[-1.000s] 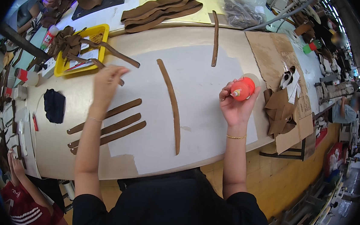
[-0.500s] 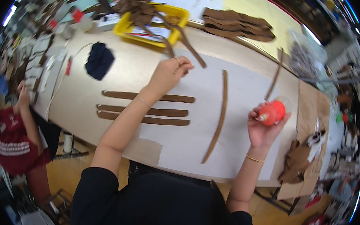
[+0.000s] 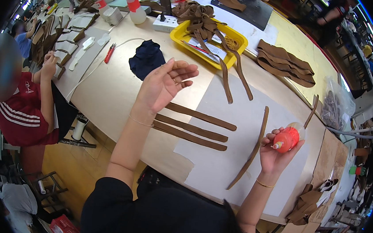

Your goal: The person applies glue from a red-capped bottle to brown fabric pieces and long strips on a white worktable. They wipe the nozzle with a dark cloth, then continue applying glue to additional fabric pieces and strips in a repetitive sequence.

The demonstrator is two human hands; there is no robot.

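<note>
1. Glue bottle (image 3: 287, 138), orange-red with a small white nozzle, is seen at the right of centre in the frame, gripped in the right hand (image 3: 276, 153) with the fingers curled around its body and the nozzle pointed toward the left.
2. A long, slightly curved brown leather strip (image 3: 251, 152) is laid on the white paper sheet (image 3: 218, 163) just left of the right hand; whether the hand touches it cannot be told.
3. The left hand (image 3: 162, 84) is raised above the table at the centre of the frame, palm up, with the fingers spread loose and nothing held.
4. Three straight brown strips (image 3: 194, 126) are laid side by side below and to the right of the left hand, partly on the paper and partly on the beige table (image 3: 108, 92).
5. A dark navy cloth (image 3: 146, 59) is seen on the table just upper left of the left hand.
6. A yellow tray (image 3: 239, 43) heaped with tangled brown straps is placed at the upper centre, and two straps are draped over its edge toward the paper.
7. A stack of folded brown pieces (image 3: 286, 63) is seen at the upper right.
8. A person in a red shirt (image 3: 23, 111) is seated at the left edge of the frame.
</note>
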